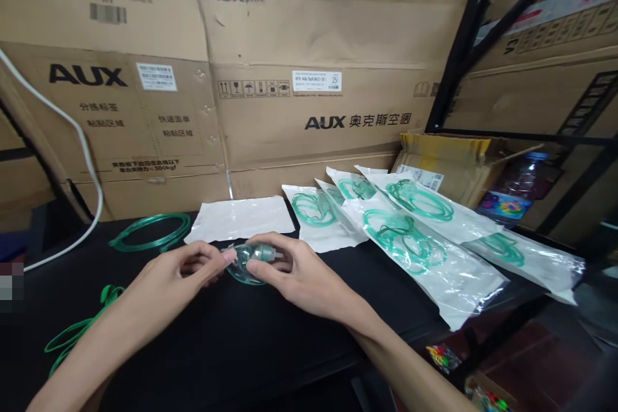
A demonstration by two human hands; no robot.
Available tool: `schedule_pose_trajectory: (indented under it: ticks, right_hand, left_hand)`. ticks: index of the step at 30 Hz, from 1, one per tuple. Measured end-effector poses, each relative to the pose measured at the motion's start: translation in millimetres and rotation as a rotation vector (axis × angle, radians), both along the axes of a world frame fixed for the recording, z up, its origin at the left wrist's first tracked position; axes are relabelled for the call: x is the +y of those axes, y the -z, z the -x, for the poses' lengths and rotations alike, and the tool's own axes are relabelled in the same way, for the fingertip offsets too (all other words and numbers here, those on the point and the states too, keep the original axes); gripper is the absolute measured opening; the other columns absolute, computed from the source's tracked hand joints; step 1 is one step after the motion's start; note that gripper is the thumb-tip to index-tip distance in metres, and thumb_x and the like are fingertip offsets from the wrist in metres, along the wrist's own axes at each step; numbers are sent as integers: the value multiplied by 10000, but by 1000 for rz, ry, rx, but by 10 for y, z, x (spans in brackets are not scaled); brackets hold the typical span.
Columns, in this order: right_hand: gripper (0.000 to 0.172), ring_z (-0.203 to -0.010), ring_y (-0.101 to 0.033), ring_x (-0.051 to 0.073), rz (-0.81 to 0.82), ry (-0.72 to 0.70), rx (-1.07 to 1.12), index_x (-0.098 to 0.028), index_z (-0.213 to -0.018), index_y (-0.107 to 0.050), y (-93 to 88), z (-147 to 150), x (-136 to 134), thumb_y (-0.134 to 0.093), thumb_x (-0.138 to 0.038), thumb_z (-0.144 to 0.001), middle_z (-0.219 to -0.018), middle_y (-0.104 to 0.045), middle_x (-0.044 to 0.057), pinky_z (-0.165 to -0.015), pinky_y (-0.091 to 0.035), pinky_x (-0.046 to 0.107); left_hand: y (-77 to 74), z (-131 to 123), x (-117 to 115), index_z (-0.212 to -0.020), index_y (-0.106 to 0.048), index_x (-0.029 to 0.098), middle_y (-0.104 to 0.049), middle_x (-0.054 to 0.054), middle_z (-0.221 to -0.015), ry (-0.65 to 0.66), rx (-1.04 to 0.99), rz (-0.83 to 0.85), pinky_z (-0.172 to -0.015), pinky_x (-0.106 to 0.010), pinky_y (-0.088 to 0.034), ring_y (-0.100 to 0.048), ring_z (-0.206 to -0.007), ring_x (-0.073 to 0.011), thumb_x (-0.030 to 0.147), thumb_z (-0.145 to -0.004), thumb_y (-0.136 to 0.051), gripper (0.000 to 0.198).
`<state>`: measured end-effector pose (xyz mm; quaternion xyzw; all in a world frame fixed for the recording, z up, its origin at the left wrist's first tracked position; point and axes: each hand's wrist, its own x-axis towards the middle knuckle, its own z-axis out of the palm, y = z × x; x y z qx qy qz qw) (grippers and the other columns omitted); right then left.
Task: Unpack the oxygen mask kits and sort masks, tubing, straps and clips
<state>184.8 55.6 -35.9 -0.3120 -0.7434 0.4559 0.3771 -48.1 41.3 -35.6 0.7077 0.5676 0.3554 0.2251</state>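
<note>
Between my two hands, just above the black tabletop, is a clear green-tinted oxygen mask. My left hand pinches its left edge between thumb and fingers. My right hand is closed round its right side, near the pale green connector. Coiled green tubing lies behind my left hand. A tangle of green elastic cord rests on the table by my left forearm. Behind the mask a flat white pouch lies on the table.
Several clear-fronted pouches with green tubing are heaped at the right. Large cardboard boxes stand along the back like a wall. An opened carton and a plastic bottle are at the far right. A white cable hangs at the left.
</note>
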Motion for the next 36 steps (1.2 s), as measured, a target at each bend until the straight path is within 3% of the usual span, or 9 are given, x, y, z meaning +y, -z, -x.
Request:
schedule_pose_trajectory:
  ticks: [3, 6, 8, 14, 19, 29, 36]
  right_hand:
    - [385, -965, -700, 185, -42, 17, 21, -240, -1301, -608, -11, 14, -23, -650, -333, -930, -1150, -700, 61, -881, -553, 313]
    - [474, -1061, -675, 189, -159, 46, -11, -284, -1390, -571, -25, 34, -48, -666, -310, -926, -1246, -691, 45, -969, -520, 336]
    - [441, -1152, -648, 198, -228, 43, -8, -290, -1370, -610, -27, 51, -55, -667, -322, -934, -1278, -694, 36, -1034, -482, 347]
    - [342, -1237, -626, 218, -218, 57, 39, -253, -1265, -698, -10, 74, -17, -672, -311, -929, -1320, -690, 44, -1069, -482, 362]
    - [285, -1194, -652, 215, -239, 75, 50, -255, -1200, -728, -9, 66, -1, -677, -296, -922, -1256, -724, 28, -1065, -492, 368]
    - [265, -1149, -678, 200, -328, 82, 59, -256, -1170, -746, -11, 92, -17, -702, -250, -909, -1211, -747, 15, -1019, -514, 344]
    - [276, -1181, -665, 217, -263, 67, 65, -266, -1181, -744, -26, 75, -18, -695, -267, -909, -1245, -733, 21, -1028, -519, 370]
  left_hand:
    - [-89, -125, -32, -757, -715, 210, -679, -24, -747, 39, -26, 85, -687, -277, -488, -618, -755, -210, 670, -884, -559, 502]
    - [-175, -241, -77, -757, -716, 209, -606, 2, -666, 56, -79, 48, -621, -260, -420, -544, -679, -183, 670, -862, -584, 491]
    - [-201, -282, -99, -771, -720, 204, -595, 8, -664, 76, -118, 55, -623, -257, -401, -533, -677, -175, 642, -869, -595, 465]
    - [-169, -291, -105, -826, -762, 198, -695, -1, -743, 102, -245, 85, -737, -256, -463, -624, -783, -185, 550, -901, -639, 381]
    - [-150, -295, -105, -961, -812, 210, -778, -25, -893, 98, -372, 134, -819, -276, -535, -691, -848, -194, 540, -895, -666, 368]
    - [-161, -316, -135, -960, -830, 217, -802, -31, -956, 132, -418, 192, -877, -286, -584, -730, -905, -199, 511, -877, -707, 330]
    - [-165, -323, -132, -955, -835, 214, -800, -45, -934, 124, -472, 191, -892, -345, -610, -736, -914, -226, 479, -847, -743, 300]
